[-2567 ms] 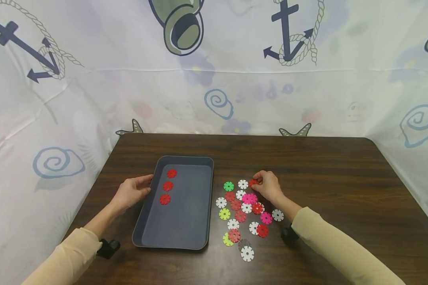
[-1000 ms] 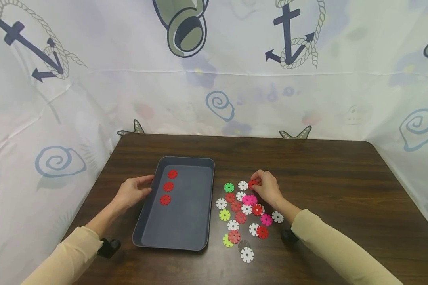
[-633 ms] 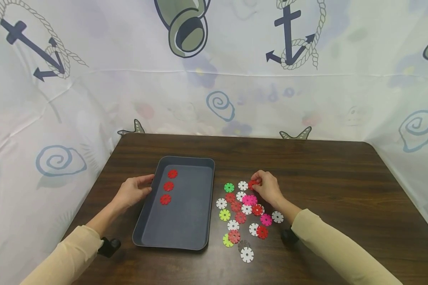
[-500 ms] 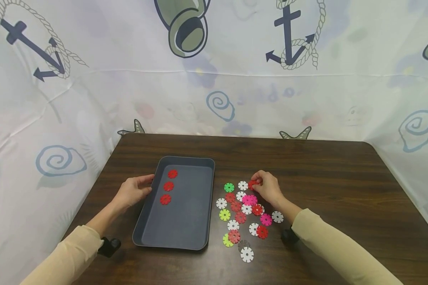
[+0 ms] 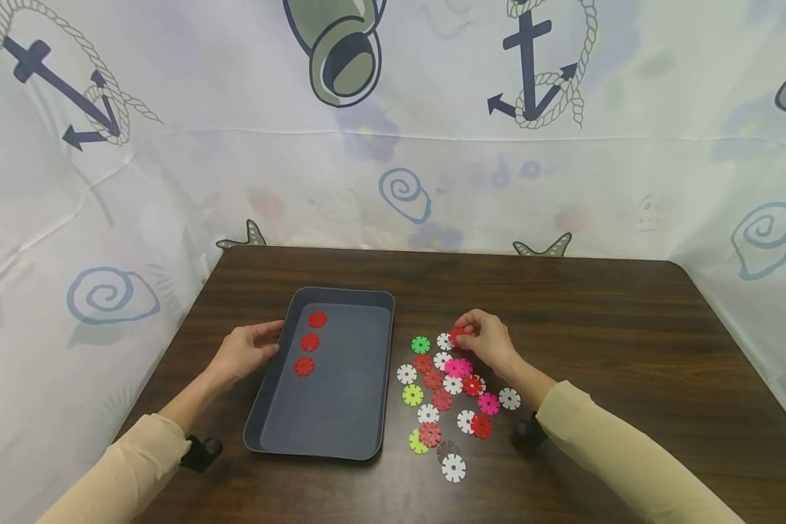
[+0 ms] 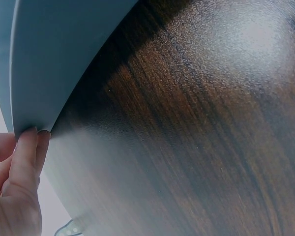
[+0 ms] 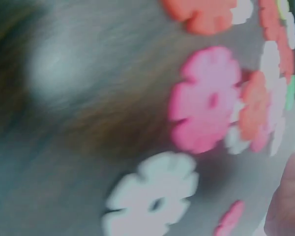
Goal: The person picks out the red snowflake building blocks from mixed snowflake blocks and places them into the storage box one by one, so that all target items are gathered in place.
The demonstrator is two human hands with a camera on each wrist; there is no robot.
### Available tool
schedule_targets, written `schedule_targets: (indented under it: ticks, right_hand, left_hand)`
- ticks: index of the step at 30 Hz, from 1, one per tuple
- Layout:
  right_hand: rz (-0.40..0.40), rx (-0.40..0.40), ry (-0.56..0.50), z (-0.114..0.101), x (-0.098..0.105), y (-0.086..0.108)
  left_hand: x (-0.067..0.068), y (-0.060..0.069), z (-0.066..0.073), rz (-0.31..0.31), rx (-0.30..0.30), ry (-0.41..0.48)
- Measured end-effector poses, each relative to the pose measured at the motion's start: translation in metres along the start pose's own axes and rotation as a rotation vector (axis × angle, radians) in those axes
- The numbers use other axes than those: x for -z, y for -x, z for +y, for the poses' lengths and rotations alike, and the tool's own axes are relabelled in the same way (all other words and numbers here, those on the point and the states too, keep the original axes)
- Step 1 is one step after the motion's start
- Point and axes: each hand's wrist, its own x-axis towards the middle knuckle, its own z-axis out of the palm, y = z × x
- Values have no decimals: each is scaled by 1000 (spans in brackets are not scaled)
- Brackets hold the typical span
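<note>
In the head view my left hand [image 5: 245, 353] is at the left side of a dark grey tray [image 5: 347, 445], its fingertips touching the outer wall. The left wrist view shows these fingers [image 6: 27, 157] against the tray wall. Inside the tray, three red notched discs [image 5: 310, 342] lie in a row along the left. My right hand [image 5: 491, 340] pinches another red notched disc [image 5: 457, 335] between thumb and fingers, at the far end of the loose discs, partly over a white disc [image 5: 443, 341]. In the right wrist view only the edge of that hand shows.
Right of the tray lie several loose notched discs, some overlapping: green [image 5: 421, 345], yellow-green [image 5: 413, 395], pink [image 5: 489, 403], white [image 5: 454, 468] and red [image 5: 481, 426]. One dark, see-through disc [image 5: 448, 451] is hard to see. Beneath is a brown wooden table [image 5: 616, 327]; printed cloth [image 5: 432, 182] hangs behind.
My right hand has shifted slightly left with the red disc, which now covers part of the white one beside it. The left hand and the tray have stayed put.
</note>
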Motion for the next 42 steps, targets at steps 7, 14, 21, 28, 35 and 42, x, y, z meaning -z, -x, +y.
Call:
schedule_targets:
  ticks: [7, 14, 21, 28, 35, 42]
  right_hand:
    - [-65, 18, -123, -27, -9, 2]
    - [-144, 12, -225, -55, -33, 6]
    - [-206, 13, -323, -76, -64, 11]
    - [-283, 60, -334, -95, -89, 17]
    - [-348, 66, -361, -118, -113, 16]
    - [-378, 31, -366, -140, -137, 15]
  left_hand:
    - [0, 0, 0, -4, 6, 15]
    - [0, 1, 1, 1, 9, 4]
    - [0, 0, -1, 3, 11, 8]
    - [-1, 0, -2, 13, 12, -12]
    - [0, 1, 0, 16, 20, -5]
    - [0, 1, -2, 18, 0, -12]
